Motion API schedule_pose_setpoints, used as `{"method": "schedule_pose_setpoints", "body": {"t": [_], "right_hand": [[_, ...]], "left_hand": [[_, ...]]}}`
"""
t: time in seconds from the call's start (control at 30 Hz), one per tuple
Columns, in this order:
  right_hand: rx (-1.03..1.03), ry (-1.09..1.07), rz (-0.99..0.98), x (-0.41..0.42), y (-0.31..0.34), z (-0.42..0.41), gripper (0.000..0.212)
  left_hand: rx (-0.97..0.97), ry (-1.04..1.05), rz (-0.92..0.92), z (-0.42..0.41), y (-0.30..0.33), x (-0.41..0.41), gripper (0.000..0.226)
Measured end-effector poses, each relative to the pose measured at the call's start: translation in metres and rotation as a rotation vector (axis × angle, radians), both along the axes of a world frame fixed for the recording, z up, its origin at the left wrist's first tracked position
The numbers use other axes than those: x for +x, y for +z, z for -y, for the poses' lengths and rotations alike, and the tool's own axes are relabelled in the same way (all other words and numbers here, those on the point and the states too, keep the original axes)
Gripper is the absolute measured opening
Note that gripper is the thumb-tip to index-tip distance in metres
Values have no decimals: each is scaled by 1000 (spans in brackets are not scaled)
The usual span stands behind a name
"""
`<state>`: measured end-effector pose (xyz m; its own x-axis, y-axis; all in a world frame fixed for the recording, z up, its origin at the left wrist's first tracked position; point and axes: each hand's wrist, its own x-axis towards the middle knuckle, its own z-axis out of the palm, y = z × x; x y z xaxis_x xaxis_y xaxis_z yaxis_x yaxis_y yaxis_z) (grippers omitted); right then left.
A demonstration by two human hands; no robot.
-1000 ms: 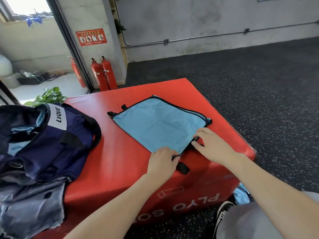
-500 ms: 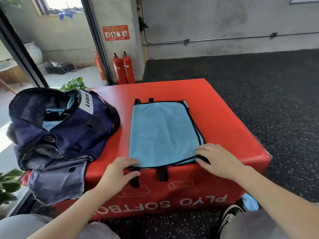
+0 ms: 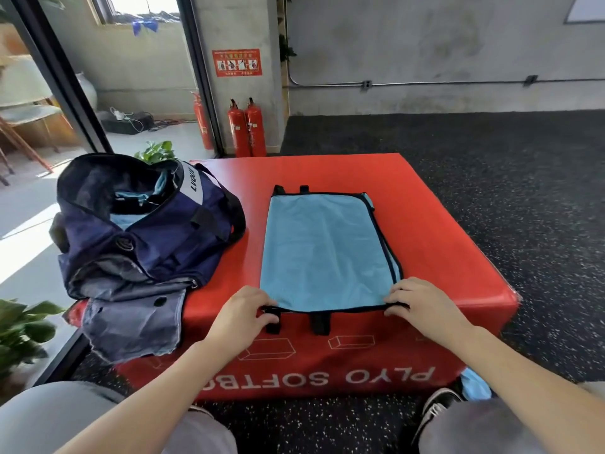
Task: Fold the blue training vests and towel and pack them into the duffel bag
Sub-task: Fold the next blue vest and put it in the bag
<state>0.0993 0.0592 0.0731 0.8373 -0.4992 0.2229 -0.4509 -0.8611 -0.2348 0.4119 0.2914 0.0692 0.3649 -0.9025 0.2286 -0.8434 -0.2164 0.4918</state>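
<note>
While the navy duffel bag slumps open well to the left of the left hand, with light blue fabric showing inside it, that hand pinches the near left corner of the folded blue vest, fingers curled over the black trim. Flat on the red plyo box, the vest stretches away from both hands. At its near right corner the right hand grips the edge, fingertips curled on the trim.
</note>
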Motion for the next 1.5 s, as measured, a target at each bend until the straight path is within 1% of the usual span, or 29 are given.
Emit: {"method": "schedule_pose_setpoints", "body": {"t": [0.07,0.17,0.23,0.33,0.4,0.47,0.5,0.6,0.73,0.9,1.07,1.2,1.33,1.43,1.5], "right_hand": [[-28,15,-20,0,1,0,16],[-45,38,-62,-1,6,2,17],[-28,45,-70,-3,8,3,15],[82,20,-59,-3,13,3,9],[223,-34,-34,-1,23,1,6],[369,-88,-6,0,35,1,10],[401,-94,5,1,41,2,12],[468,-99,62,3,57,8,10],[529,-156,194,12,68,19,10],[490,-227,207,35,70,36,11],[429,-223,219,71,77,62,9],[389,-211,214,102,80,89,12],[383,-221,187,124,77,111,14],[405,-235,183,133,75,128,13],[391,-258,155,139,70,138,10]], "left_hand": [[-12,-18,29,-1,1,-1,20],[-8,-53,60,-4,1,4,12],[-15,-63,46,-5,3,6,12],[-26,-32,-94,-7,16,5,15],[-14,1,-180,-5,29,3,8],[-23,21,-231,-2,41,4,16],[-29,24,-250,-1,47,4,20],[-44,12,-256,2,62,8,20],[-53,4,-229,12,78,16,22],[-114,90,-226,39,82,27,23],[-174,213,-272,75,73,36,32],[-178,289,-301,100,70,50,32],[-206,367,-362,120,71,64,26],[-196,408,-355,133,67,75,26],[-150,426,-324,142,62,81,25]]}}
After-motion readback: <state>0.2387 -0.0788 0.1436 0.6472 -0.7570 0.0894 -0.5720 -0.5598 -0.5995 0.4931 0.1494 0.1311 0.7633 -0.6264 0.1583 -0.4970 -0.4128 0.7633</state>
